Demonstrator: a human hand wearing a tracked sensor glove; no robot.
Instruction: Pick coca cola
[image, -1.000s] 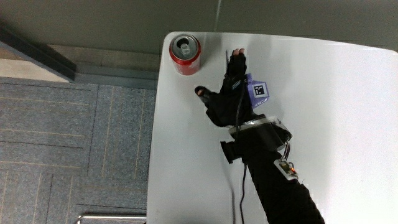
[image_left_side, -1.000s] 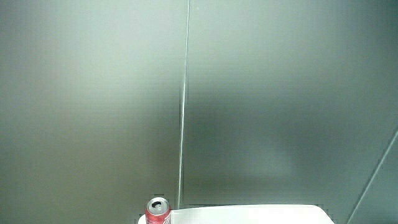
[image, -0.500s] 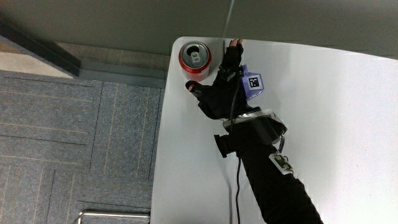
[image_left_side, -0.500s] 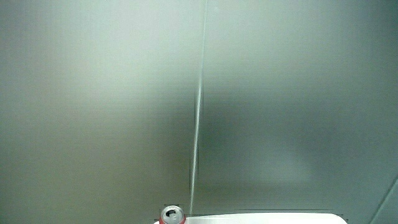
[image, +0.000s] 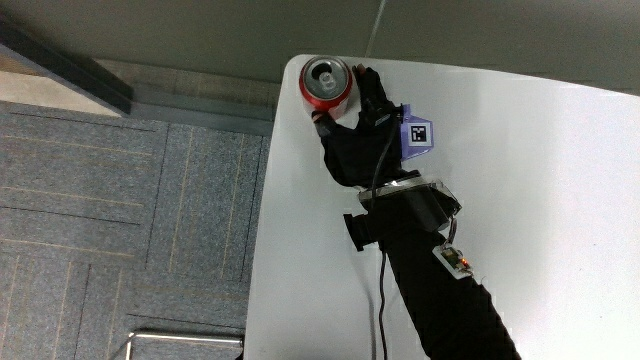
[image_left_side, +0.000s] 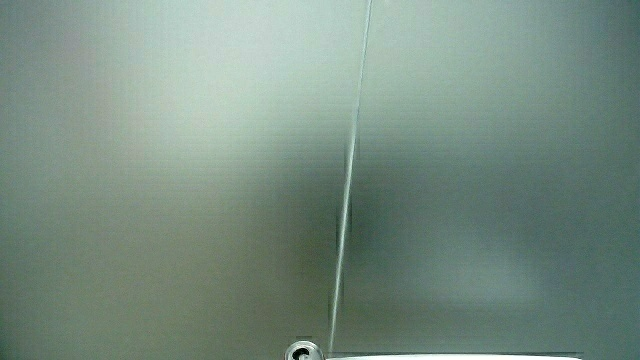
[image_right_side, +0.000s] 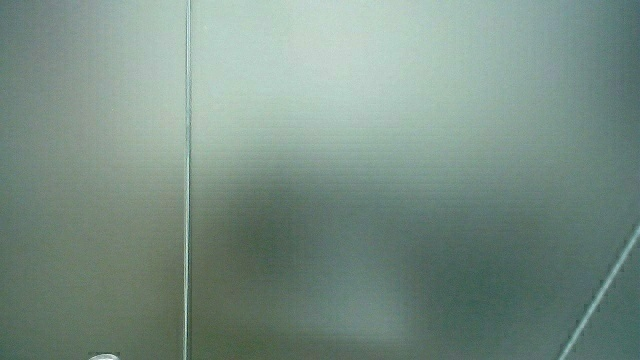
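Reach step: grip (image: 352, 125) w/ thumb and fingers spread around red aluminium cola can (image: 326, 82) at white table (image: 520, 180) corner, not clamped. Next: close, lift straight.

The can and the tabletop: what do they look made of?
Coca cola can: apparently thin metal, with a silvery lid, pull tab and glossy red printed wall. Table: smooth white top, likely laminate or plastic, uniform with a rounded corner. The hand is at the can.
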